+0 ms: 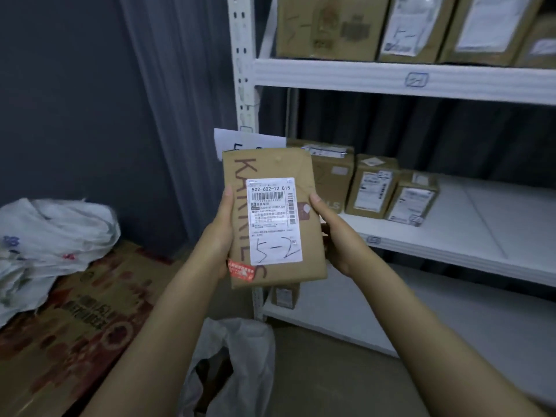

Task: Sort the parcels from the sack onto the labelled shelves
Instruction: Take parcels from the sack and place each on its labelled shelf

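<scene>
Both grips closed on parcel point(272, 218): left hand point(221, 233) & right hand point(337, 236) clamp its sides.

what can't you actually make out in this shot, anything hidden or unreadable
- Head view, paper sign behind the held parcel: its writing is mostly covered by the parcel's top edge.
- Middle shelf tag: too small and blurred to read.
- Sack on the floor: dark opening, contents unclear.
- Top-shelf boxes: cut off by the frame's upper edge, labels blurred.
- Fingers of the left hand and right hand: hidden behind the parcel.
</scene>
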